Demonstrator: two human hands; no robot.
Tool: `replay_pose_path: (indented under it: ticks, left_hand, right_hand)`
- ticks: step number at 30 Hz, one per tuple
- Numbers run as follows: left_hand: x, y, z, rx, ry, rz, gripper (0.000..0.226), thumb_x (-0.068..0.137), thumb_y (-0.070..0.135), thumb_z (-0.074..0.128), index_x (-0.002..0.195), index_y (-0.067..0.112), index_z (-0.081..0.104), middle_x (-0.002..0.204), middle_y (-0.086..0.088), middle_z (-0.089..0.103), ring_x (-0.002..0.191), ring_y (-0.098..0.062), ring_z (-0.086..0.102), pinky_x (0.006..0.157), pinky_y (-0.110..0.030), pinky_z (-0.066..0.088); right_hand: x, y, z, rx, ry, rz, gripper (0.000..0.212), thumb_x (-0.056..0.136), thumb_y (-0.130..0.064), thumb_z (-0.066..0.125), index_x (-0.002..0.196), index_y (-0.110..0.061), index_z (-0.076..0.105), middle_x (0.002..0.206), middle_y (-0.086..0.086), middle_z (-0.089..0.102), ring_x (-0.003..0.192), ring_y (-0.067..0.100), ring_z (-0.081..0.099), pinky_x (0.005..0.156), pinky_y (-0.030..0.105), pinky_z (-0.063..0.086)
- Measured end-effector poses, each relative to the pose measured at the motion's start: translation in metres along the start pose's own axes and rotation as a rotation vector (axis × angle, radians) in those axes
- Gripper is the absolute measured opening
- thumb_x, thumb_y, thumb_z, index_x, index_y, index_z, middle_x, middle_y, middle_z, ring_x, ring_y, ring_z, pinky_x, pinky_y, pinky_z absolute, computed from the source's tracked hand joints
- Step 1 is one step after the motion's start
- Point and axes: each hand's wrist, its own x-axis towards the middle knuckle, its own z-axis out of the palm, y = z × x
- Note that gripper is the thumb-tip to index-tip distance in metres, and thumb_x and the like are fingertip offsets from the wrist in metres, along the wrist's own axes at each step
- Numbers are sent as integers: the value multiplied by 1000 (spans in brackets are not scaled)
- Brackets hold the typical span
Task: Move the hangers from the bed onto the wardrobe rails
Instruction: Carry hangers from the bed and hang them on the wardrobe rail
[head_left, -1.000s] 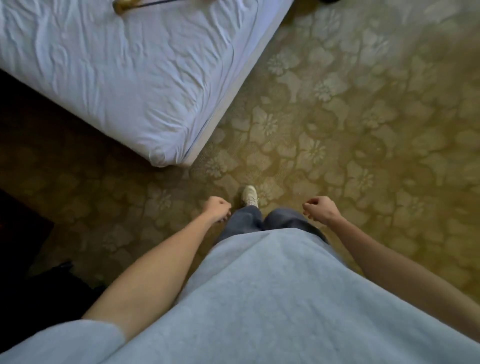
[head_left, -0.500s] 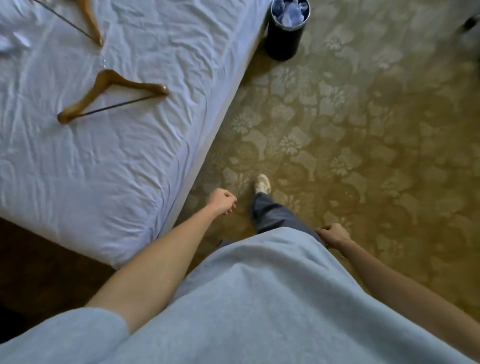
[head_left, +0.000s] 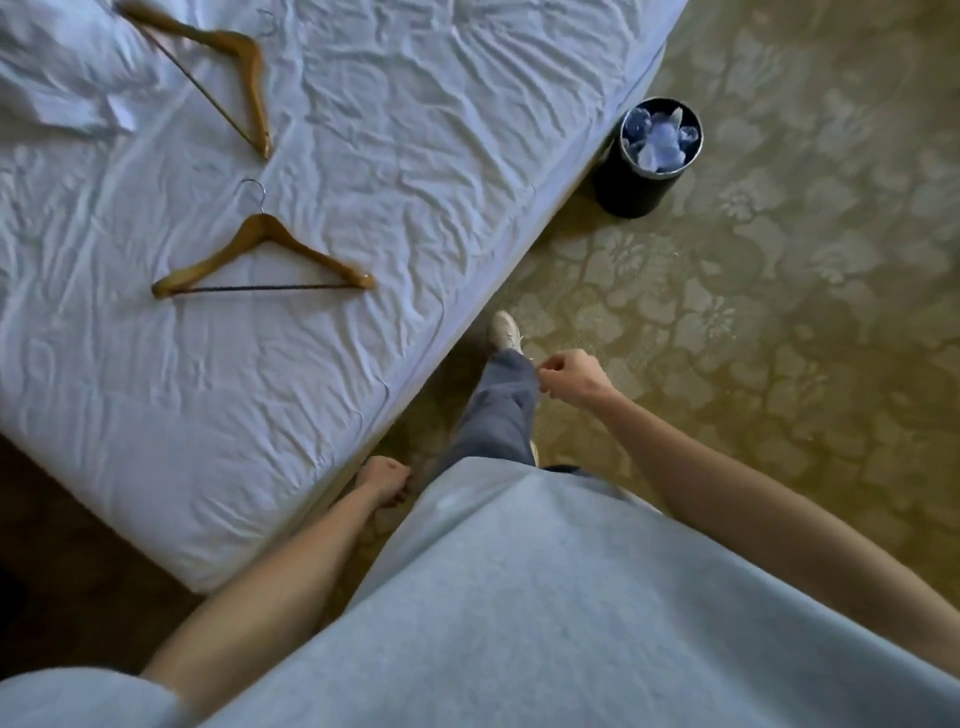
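Note:
Two wooden hangers lie on the white bed (head_left: 426, 218). The nearer hanger (head_left: 270, 244) lies flat with its metal hook pointing away from me. The farther hanger (head_left: 244, 67) lies at the top left, partly under a pillow's edge. My left hand (head_left: 384, 480) hangs beside the bed's near edge, fingers curled with nothing in it. My right hand (head_left: 569, 376) is loosely closed over the carpet beside my leg, also holding nothing. Both hands are well short of the hangers. No wardrobe is in view.
A black waste bin (head_left: 649, 161) with crumpled paper stands on the patterned carpet (head_left: 779, 312) by the bed's right side. A white pillow (head_left: 57, 67) lies at the top left of the bed. My foot (head_left: 504, 330) steps along the bed's side.
I have walked along the bed, so both hangers and the bin have come into fuller view. My right hand swung forward and my left hand swung back.

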Motion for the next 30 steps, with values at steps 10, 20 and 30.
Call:
replay_pose_path:
  ticks: [10, 20, 30]
  left_hand:
    - [52, 188, -73, -220, 59, 31, 25, 91, 11, 58, 69, 8, 70, 54, -2, 63, 44, -13, 55, 41, -16, 44]
    - [77, 374, -135, -407, 90, 195, 28, 95, 23, 57, 69, 17, 66, 64, 1, 70, 56, -12, 63, 61, -25, 52]
    - [91, 396, -143, -702, 135, -70, 21, 95, 20, 56, 82, 12, 70, 75, 0, 72, 61, -12, 64, 59, -24, 51]
  right_hand:
    - [139, -110, -110, -229, -92, -2, 15, 88, -17, 61, 90, -10, 75, 86, 8, 75, 77, 20, 69, 78, 38, 60]
    - [244, -147, -223, -451, -133, 62, 19, 87, -15, 61, 80, -10, 77, 80, 8, 76, 73, 22, 70, 74, 35, 58]
    - [344, -250, -248, -727, -349, -90, 17, 86, -17, 62, 83, -7, 76, 78, 9, 76, 82, 27, 72, 76, 37, 57]
